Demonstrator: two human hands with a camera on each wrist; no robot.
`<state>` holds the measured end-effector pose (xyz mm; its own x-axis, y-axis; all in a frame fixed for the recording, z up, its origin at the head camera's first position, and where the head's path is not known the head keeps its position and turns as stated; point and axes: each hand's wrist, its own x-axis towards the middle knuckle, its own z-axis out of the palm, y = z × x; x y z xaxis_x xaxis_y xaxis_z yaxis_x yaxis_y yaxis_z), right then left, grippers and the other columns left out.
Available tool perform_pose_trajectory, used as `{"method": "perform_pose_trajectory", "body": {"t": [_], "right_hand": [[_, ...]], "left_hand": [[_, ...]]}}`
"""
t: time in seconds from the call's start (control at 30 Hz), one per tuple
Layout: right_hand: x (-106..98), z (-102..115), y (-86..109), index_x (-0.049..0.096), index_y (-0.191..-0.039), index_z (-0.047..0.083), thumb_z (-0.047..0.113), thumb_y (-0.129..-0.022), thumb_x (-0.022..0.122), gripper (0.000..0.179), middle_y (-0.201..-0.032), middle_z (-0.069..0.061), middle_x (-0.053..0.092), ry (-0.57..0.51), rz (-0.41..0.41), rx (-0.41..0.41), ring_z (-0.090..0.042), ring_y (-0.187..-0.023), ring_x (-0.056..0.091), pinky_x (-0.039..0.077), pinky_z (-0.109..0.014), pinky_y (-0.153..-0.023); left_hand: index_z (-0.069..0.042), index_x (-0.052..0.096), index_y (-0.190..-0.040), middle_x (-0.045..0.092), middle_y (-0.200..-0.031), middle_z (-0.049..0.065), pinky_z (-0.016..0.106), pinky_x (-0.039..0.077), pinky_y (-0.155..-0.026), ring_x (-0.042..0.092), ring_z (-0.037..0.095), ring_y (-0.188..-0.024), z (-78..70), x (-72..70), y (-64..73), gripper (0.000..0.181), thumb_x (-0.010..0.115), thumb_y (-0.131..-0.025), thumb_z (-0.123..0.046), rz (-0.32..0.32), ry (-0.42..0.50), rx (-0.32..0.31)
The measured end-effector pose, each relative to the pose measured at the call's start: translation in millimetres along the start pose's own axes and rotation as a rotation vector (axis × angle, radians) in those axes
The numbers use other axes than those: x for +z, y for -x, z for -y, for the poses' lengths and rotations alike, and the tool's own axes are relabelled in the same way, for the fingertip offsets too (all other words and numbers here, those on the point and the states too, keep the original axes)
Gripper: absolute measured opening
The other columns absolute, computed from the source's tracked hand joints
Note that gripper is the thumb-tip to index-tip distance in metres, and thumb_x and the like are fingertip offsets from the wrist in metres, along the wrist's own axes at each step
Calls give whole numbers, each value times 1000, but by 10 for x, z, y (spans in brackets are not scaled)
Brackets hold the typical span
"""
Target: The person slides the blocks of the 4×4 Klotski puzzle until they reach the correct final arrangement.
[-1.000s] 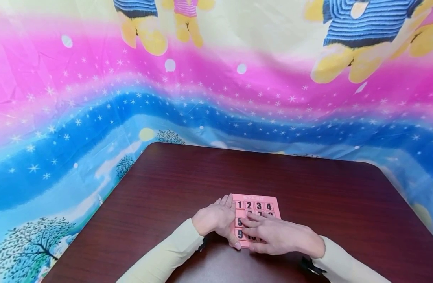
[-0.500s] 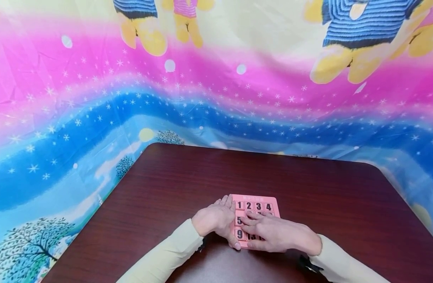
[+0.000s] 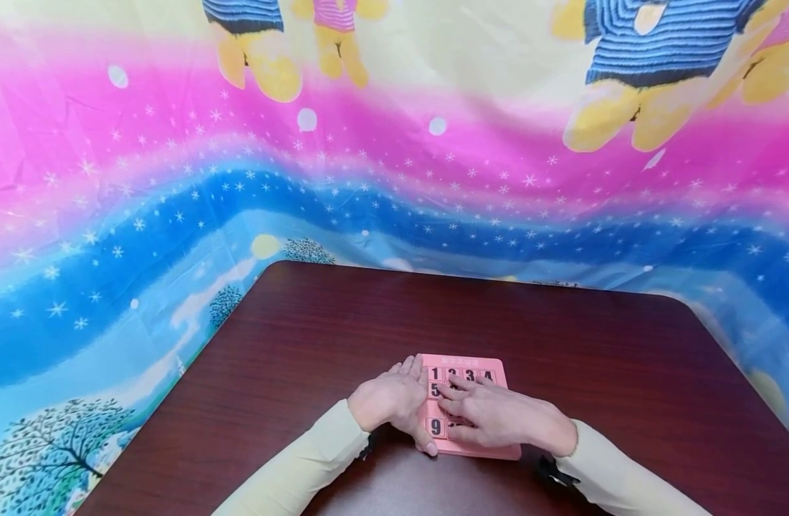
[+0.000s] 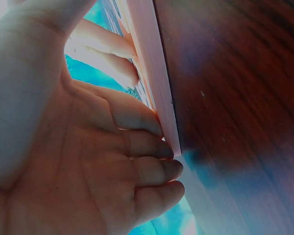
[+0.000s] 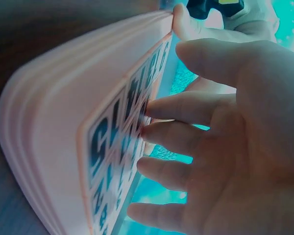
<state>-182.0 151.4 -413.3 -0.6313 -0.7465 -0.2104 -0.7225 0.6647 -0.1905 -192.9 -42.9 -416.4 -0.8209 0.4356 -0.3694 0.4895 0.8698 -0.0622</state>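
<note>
A pink sliding number puzzle [image 3: 461, 361] lies on the dark wooden table [image 3: 368, 315]. My left hand [image 3: 392, 398] rests along its left side, fingers extended and fingertips at the edge, with the thumb by the near left corner. Over the tiles spreads my right hand [image 3: 505, 417], its fingertips touching them. The 5 tile [image 3: 434, 390] sits just under the 1 tile [image 3: 435, 373], and a bare slot separates it from the 9 tile [image 3: 436, 428] below. Much of the lower right is covered by the right hand. In the right wrist view the puzzle's face [image 5: 122, 132] meets several straight fingers.
Behind the table hangs a colourful cloth [image 3: 381, 172] printed with snowflakes, trees and bears. Pale sleeves [image 3: 297, 459] cover both forearms, and dark straps show at the wrists. The tabletop stretches away beyond the puzzle to a rounded far edge.
The 5 tile has slid up to sit beneath the 1, leaving a slot above the 9. My right hand has shifted slightly up and left over the tiles; the left hand stays put.
</note>
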Motion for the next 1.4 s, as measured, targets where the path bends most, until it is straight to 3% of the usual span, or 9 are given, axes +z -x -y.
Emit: {"method": "perform_pose_trajectory", "body": {"t": [0.37, 0.67, 1.17, 1.4], "right_hand": [[11, 171, 262, 53, -143, 18, 50, -99, 49, 54, -148, -2, 52, 69, -32, -128, -31, -142, 41, 39, -63, -107], [71, 289, 361, 51, -144, 24, 54, -100, 45, 54, -150, 0, 49, 143, -36, -232, -28, -141, 43, 45, -59, -103], [140, 270, 303, 54, -142, 22, 50, -100, 49, 51, -148, -2, 51, 203, -99, -227, -30, -139, 46, 47, -59, -101], [119, 203, 203, 54, -142, 17, 44, -98, 54, 52, -150, -4, 50, 175, -93, -142, -29, -142, 42, 43, -59, -106]], "left_hand": [[-1, 25, -154, 19, -163, 18, 34, 22, -124, 20, 28, -152, 9, 4, 4, 132, 73, -60, -79, -8, 7, 2], [-1, 24, -155, 18, -163, 18, 35, 22, -125, 19, 27, -152, 14, -7, 11, 133, 73, -60, -80, -7, 6, -4], [-1, 26, -154, 20, -163, 17, 34, 24, -124, 21, 27, -152, -10, 24, 14, 133, 74, -58, -80, -5, 10, -5], [0, 27, -153, 19, -163, 19, 34, 25, -123, 22, 28, -151, 14, 9, 14, 133, 73, -58, -81, -25, 6, 17]]}}
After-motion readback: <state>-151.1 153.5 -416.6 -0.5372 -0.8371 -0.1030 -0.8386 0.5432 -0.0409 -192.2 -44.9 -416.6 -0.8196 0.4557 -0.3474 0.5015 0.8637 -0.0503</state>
